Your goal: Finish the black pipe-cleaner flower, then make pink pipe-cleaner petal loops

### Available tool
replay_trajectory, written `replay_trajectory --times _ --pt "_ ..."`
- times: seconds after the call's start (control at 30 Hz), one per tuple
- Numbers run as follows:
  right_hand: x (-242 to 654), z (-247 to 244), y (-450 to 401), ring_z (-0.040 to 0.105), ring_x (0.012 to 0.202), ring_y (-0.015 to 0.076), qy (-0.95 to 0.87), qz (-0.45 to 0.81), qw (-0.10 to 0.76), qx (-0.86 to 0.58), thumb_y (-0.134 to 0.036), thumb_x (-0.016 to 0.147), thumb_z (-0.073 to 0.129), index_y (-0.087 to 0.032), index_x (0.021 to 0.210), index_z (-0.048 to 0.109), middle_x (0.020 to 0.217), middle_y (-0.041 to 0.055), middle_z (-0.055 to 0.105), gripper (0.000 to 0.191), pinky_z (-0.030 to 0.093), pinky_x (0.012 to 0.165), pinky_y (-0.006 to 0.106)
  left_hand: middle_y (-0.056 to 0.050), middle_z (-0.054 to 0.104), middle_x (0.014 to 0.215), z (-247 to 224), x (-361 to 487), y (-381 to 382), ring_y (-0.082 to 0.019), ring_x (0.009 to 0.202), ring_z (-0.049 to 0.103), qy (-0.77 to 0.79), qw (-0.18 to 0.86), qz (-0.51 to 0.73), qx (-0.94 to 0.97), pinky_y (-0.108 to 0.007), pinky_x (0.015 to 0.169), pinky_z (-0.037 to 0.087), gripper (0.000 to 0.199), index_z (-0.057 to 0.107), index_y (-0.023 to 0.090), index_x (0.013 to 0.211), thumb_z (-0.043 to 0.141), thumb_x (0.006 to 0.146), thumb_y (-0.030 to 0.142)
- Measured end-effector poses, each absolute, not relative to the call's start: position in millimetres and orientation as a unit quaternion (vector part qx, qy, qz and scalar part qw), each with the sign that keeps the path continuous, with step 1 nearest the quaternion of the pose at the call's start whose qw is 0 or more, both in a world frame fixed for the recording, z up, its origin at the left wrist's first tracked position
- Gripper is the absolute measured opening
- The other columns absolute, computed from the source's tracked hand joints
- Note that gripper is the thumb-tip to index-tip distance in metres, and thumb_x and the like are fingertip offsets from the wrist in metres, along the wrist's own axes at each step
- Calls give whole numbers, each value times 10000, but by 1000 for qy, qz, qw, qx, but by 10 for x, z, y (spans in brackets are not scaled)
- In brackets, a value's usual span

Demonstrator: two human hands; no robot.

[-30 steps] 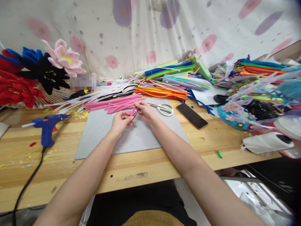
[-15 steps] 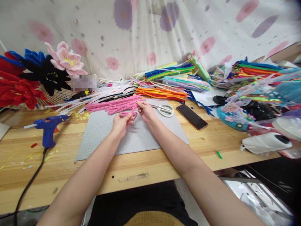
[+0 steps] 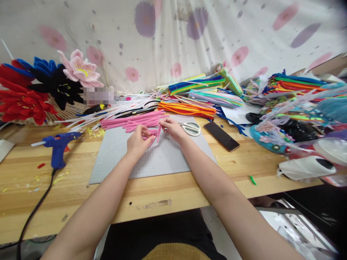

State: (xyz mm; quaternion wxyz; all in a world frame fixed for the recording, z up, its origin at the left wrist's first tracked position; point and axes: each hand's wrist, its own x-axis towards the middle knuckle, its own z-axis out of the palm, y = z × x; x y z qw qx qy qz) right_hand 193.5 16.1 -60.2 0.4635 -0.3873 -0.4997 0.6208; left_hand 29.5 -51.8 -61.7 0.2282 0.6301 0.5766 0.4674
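Observation:
My right hand [image 3: 172, 129] is closed in a pinch on the upper end of a short pink pipe cleaner [image 3: 158, 134], which hangs down over the grey cutting mat [image 3: 114, 157]. Just to its left, my left hand [image 3: 138, 141] curls its fingers around more pink pipe cleaner pieces. Pink shows between the fingers and beside the thumb, though how many pieces it holds is hidden. Behind both hands lies a pile of long pink pipe cleaners [image 3: 130, 120] across the mat's far edge. White-handled scissors [image 3: 192, 128] rest beside my right hand, their blades partly covered.
A blue glue gun [image 3: 58, 148] with a black cord lies at left, below large fluffy flowers [image 3: 65, 85]. Bundles of coloured pipe cleaners [image 3: 187, 109] line the back. A phone [image 3: 221, 135] lies right of the mat, with bags and a white roll [image 3: 306, 167] farther right.
My hands have moved slightly apart. The pink pipe cleaner in my right hand has swung from slanting toward my left hand to hanging nearly upright. The view has shifted slightly.

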Motion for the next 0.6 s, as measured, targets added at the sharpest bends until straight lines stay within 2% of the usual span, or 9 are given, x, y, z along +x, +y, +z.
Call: replay_trajectory --times 0.1,0.17,0.27,0.4,0.5,0.6 --pt "1929 -636 135 426 526 52 -540 622 415 -386 -435 578 729 -166 664 544 596 -50 496 338 293 482 182 -49 639 920 -658 306 -501 -234 946 572 562 95 338 749 -382 823 441 200 580 208 856 660 678 166" --pt "1922 -649 124 427 514 52 -558 616 399 -387 -448 589 721 -164 679 563 603 -43 513 337 298 479 186 -58 647 935 -708 280 -441 -236 962 556 553 64 304 773 -393 849 424 157 618 206 853 569 735 114" --pt "1908 -654 111 435 519 51 -577 598 398 -389 -442 595 716 -165 699 588 616 -40 525 323 311 485 186 -64 658 915 -750 231 -348 -247 960 549 577 35 306 756 -418 874 407 172 645 204 833 514 769 111" --pt "1870 -641 90 421 505 49 -584 583 404 -396 -444 600 706 -169 689 587 590 -51 507 313 310 473 185 -90 630 1001 -704 253 -352 -263 1044 518 586 11 379 716 -435 923 389 135 646 186 872 573 758 187" --pt "1826 -624 68 424 499 48 -570 582 423 -398 -449 605 701 -171 686 566 577 -57 504 320 324 477 183 -72 634 969 -683 319 -423 -204 927 577 559 118 451 686 -370 842 452 139 627 182 893 562 783 237" --pt "1786 -602 38 455 525 57 -568 579 440 -385 -445 617 698 -168 677 558 588 -49 527 316 353 500 185 -41 647 809 -712 363 -471 -142 666 589 539 334 467 617 -295 641 489 146 616 173 835 613 741 284"
